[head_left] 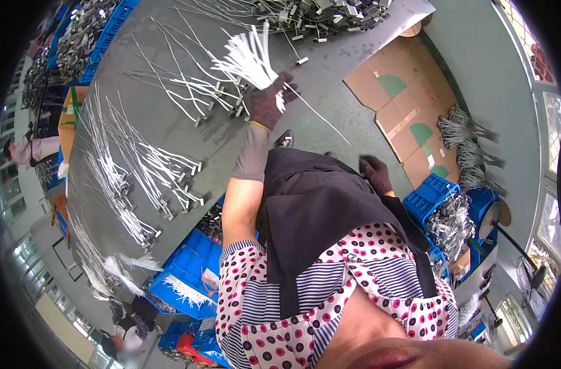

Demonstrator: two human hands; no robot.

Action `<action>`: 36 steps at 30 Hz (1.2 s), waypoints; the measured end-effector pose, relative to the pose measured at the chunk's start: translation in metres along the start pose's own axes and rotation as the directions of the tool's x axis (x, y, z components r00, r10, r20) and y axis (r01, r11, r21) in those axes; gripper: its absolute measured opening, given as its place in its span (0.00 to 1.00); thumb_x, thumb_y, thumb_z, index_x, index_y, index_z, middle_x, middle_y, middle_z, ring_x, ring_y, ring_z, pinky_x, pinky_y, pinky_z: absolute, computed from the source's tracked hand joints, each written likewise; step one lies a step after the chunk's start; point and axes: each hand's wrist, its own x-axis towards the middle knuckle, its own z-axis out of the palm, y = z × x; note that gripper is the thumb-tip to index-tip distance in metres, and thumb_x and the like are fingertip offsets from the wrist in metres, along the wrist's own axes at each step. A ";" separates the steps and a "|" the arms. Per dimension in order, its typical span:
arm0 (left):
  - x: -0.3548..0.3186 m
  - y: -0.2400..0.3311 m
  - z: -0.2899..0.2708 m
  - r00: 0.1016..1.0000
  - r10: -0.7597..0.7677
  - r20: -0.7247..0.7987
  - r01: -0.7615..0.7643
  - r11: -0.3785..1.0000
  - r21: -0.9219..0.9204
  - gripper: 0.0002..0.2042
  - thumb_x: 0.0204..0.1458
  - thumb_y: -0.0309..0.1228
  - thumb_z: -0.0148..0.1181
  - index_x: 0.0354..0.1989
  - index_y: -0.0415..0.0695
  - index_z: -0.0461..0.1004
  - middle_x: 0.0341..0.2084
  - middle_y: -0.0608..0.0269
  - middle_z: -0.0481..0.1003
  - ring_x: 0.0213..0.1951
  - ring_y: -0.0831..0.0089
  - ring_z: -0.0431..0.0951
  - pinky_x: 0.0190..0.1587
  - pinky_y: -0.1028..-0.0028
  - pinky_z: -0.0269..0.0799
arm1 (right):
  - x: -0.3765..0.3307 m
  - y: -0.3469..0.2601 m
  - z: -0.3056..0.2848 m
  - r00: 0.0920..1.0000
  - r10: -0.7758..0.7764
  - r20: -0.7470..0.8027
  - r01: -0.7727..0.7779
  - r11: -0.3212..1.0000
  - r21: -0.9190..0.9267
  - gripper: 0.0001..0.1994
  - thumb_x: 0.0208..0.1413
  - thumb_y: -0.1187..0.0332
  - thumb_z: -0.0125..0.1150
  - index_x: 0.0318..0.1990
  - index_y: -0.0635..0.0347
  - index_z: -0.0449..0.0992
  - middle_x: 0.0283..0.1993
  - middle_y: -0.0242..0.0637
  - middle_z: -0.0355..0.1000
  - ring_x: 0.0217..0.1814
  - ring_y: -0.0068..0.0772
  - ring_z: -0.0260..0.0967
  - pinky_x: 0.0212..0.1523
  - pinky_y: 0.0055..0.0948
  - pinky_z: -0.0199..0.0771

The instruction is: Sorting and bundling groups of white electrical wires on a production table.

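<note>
**Bundling white ties at the bench: part done, much loose stock left**

We note the left hand (269, 101), in a dark knit glove, closed around a fanned bundle of white ties (251, 56). The right hand (375, 172), also gloved, pinches a single thin strand (322, 117) running up toward the left. Beyond and left of the left hand, loose ties (139, 163) with small metal ends lie in rows on the smooth grey tabletop (170, 123). We judge sorting as partway.

White ties (250, 58), blue crates (191, 264), grey table (170, 117)
</note>
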 end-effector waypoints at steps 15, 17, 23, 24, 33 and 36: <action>-0.021 0.044 0.004 0.924 0.328 -0.196 -0.079 0.666 0.742 0.15 0.53 0.39 0.64 0.40 0.39 0.80 0.29 0.55 0.81 0.29 0.65 0.81 0.35 0.64 0.74 | 0.118 -0.302 0.188 0.905 -0.381 0.190 0.424 0.769 -0.478 0.32 0.59 0.48 0.52 0.60 0.68 0.66 0.54 0.63 0.71 0.57 0.59 0.70 0.59 0.46 0.69; -0.021 0.064 -0.011 0.850 0.401 -0.341 0.126 0.473 0.872 0.17 0.51 0.42 0.66 0.38 0.38 0.81 0.30 0.51 0.81 0.32 0.60 0.82 0.36 0.62 0.74 | 0.131 -0.302 0.191 0.900 -0.435 0.027 0.348 0.680 -0.646 0.31 0.58 0.49 0.54 0.59 0.66 0.67 0.53 0.61 0.72 0.57 0.59 0.70 0.58 0.48 0.69; -0.017 0.096 -0.068 0.687 0.687 -0.238 0.100 0.235 0.967 0.16 0.49 0.40 0.66 0.35 0.39 0.81 0.26 0.55 0.81 0.27 0.66 0.81 0.32 0.64 0.74 | 0.180 -0.265 0.165 0.859 -0.511 -0.007 0.281 0.484 -0.829 0.18 0.51 0.58 0.58 0.44 0.60 0.80 0.49 0.52 0.75 0.54 0.56 0.72 0.52 0.48 0.73; -0.018 0.093 -0.054 0.707 0.655 -0.268 0.028 0.352 0.936 0.15 0.50 0.43 0.65 0.33 0.43 0.82 0.25 0.59 0.81 0.26 0.67 0.80 0.32 0.67 0.74 | 0.180 -0.261 0.161 0.861 -0.508 -0.011 0.277 0.487 -0.829 0.18 0.51 0.58 0.58 0.44 0.60 0.80 0.49 0.52 0.75 0.54 0.56 0.72 0.52 0.48 0.73; 0.022 -0.011 0.017 0.979 0.050 -0.199 0.027 0.930 0.367 0.12 0.50 0.25 0.67 0.40 0.33 0.76 0.32 0.53 0.79 0.28 0.64 0.81 0.32 0.65 0.84 | 0.072 -0.146 0.065 0.934 -0.350 0.068 0.335 0.927 0.169 0.18 0.54 0.72 0.59 0.52 0.67 0.75 0.41 0.38 0.78 0.34 0.25 0.71 0.35 0.26 0.73; 0.036 -0.044 0.017 0.996 -0.089 -0.024 0.091 0.990 0.112 0.10 0.51 0.22 0.63 0.41 0.33 0.75 0.33 0.50 0.78 0.34 0.60 0.81 0.39 0.57 0.83 | 0.009 -0.091 0.025 0.971 -0.202 0.124 0.185 0.974 0.134 0.15 0.59 0.69 0.57 0.51 0.66 0.77 0.36 0.33 0.76 0.32 0.19 0.67 0.34 0.23 0.71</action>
